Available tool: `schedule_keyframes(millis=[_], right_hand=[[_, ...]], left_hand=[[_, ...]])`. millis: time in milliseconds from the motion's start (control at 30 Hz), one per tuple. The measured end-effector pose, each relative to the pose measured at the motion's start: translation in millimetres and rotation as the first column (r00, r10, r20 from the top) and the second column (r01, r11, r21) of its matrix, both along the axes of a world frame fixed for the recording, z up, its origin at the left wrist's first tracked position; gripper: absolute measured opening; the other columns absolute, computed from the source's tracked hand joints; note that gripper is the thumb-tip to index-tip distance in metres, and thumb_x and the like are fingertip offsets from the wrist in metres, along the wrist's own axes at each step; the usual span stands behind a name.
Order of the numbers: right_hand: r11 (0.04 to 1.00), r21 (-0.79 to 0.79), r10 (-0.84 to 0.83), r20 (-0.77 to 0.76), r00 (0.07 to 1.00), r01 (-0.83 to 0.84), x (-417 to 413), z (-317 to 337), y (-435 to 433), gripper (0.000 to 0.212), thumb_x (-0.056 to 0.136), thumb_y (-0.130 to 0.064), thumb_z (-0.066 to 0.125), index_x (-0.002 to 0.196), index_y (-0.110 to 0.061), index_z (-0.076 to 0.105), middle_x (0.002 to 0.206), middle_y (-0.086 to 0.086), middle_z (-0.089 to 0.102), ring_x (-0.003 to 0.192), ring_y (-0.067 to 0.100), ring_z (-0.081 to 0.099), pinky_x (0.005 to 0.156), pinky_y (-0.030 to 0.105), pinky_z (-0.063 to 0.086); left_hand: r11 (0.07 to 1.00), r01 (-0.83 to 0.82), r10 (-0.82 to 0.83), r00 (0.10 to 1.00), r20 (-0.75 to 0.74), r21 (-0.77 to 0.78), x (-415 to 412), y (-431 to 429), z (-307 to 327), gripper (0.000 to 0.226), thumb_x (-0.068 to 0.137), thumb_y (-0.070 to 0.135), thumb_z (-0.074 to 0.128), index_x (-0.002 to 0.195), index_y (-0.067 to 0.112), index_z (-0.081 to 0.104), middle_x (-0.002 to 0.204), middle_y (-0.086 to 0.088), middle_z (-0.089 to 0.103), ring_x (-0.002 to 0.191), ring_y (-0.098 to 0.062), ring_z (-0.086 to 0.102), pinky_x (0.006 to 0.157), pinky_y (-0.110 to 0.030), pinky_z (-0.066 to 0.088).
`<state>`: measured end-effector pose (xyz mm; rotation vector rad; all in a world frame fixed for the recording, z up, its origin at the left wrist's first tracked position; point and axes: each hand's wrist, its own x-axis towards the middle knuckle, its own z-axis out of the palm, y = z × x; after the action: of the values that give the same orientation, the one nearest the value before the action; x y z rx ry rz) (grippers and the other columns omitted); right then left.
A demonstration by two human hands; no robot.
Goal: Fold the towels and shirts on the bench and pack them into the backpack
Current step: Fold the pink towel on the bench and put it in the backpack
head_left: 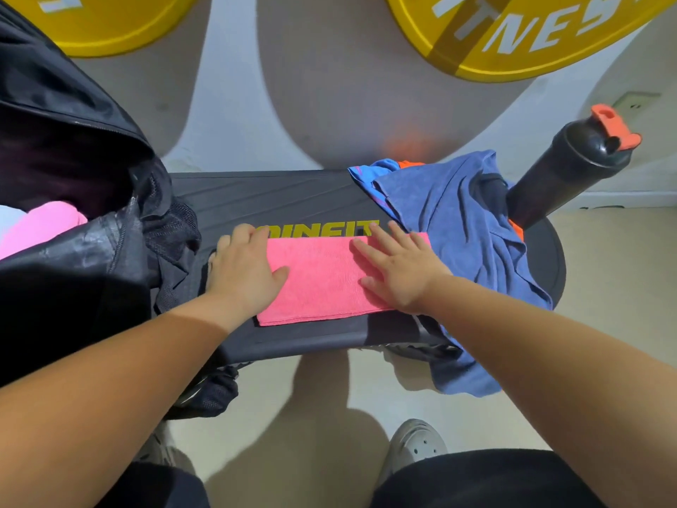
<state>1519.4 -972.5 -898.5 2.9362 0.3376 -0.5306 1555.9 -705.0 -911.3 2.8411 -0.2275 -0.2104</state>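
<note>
Backpack point(73, 214), black, stood open left of the left hand point(245, 269), touching the worktop point(278, 196) end. Inside it: a pink rolled cloth point(47, 225), with a bit of something white just beside it at the frame edge.

Pink towel point(322, 276) lay folded into a flat rectangle on the worktop, between and under both hands, its near long edge neat and straight. Yellow lettering on the worktop showed just beyond its far edge.

Left hand lay flat on the towel's left end, fingers nearly straight, thumb spread onto the cloth, gripping nothing. Right hand point(399, 273) lay flat on the right end, fingers straight and spread, likewise pressing down, nothing held.

Right of the right hand: blue shirt point(458, 229), crumpled and unfolded, touching the towel's right end and hanging off the worktop's near edge. Brighter blue and orange fabric poked out from under it on the far side. Beyond the shirt stood a black bottle point(564, 170) with an orange cap point(615, 126).

Yellow weight plates point(531, 34) leaned against the wall well beyond both hands. Grey shoe point(417, 441) on the floor, below the right forearm.
</note>
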Motion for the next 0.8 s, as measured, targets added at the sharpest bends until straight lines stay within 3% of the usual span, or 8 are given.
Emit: schedule_keyframes(millis=[100,267,333,433,567,667,800], right_hand=[[0.999,-0.022,0.044,0.007,0.999,-0.044,1,-18,4,0.088,0.082,-0.076,-0.003,0.157,-0.032,-0.013,0.167,0.005,-0.016,0.153,0.033,-0.012,0.123,0.054,-0.002],[0.998,0.053,-0.025,0.044,0.999,0.023,-9,-37,8,0.094,0.083,-0.080,0.000,0.158,-0.026,-0.015,0.166,0.009,-0.019,0.152,0.034,-0.016,0.122,0.053,-0.006],[0.999,0.032,-0.039,0.057,0.998,0.037,-8,-36,10,0.094,0.085,-0.080,0.002,0.159,-0.024,-0.013,0.166,0.011,-0.017,0.153,0.036,-0.014,0.122,0.055,-0.004],[0.999,0.011,-0.051,0.101,0.994,0.050,-7,-32,18,0.095,0.086,-0.080,0.003,0.160,-0.020,-0.005,0.166,0.014,-0.012,0.153,0.037,-0.012,0.121,0.060,-0.004],[0.998,0.069,-0.007,0.138,0.990,-0.003,-7,-36,41,0.095,0.088,-0.076,0.005,0.160,-0.015,0.002,0.168,0.012,-0.006,0.154,0.034,-0.007,0.120,0.061,-0.001],[0.997,0.075,-0.010,0.115,0.993,0.001,-5,-41,48,0.092,0.088,-0.075,0.000,0.160,-0.018,-0.002,0.167,0.011,-0.009,0.154,0.034,-0.009,0.120,0.060,0.001],[0.996,0.087,-0.045,0.089,0.995,0.037,-6,-41,50,0.093,0.085,-0.077,-0.003,0.160,-0.021,-0.007,0.166,0.011,-0.016,0.153,0.034,-0.014,0.121,0.059,0.000]], left_hand=[[1.000,-0.006,0.006,1.000,0.000,0.015,13,0,-5,0.069,0.081,0.050,0.071,0.137,0.017,0.049,0.134,-0.008,0.043,0.120,-0.035,0.041,0.101,-0.050,0.039],[0.999,-0.003,0.002,0.999,-0.034,-0.034,33,0,-8,0.039,0.078,0.044,0.078,0.104,0.016,0.069,0.119,-0.009,0.051,0.114,-0.037,0.044,0.096,-0.046,0.040],[0.997,-0.001,-0.003,0.998,-0.060,-0.073,41,0,-9,0.026,0.077,0.041,0.078,0.086,0.020,0.066,0.109,-0.007,0.055,0.110,-0.037,0.047,0.093,-0.044,0.042],[0.975,-0.032,0.013,0.996,-0.089,-0.220,50,1,-5,0.027,0.074,0.031,0.078,0.070,0.025,0.052,0.083,0.002,0.058,0.093,-0.033,0.056,0.077,-0.036,0.044],[0.913,-0.110,0.079,0.992,-0.094,-0.392,51,3,3,0.026,0.074,0.016,0.076,0.093,0.021,0.059,0.071,0.003,0.059,0.076,-0.020,0.057,0.064,-0.030,0.036],[0.864,-0.102,0.033,0.989,-0.147,-0.493,46,6,4,0.052,0.074,0.015,0.077,0.119,0.027,0.055,0.075,-0.002,0.064,0.080,-0.017,0.057,0.069,-0.028,0.038],[0.881,0.054,-0.126,0.984,-0.123,-0.470,37,12,4,0.064,0.077,0.018,0.075,0.131,0.037,0.046,0.088,0.000,0.065,0.081,-0.021,0.060,0.075,-0.031,0.045]])
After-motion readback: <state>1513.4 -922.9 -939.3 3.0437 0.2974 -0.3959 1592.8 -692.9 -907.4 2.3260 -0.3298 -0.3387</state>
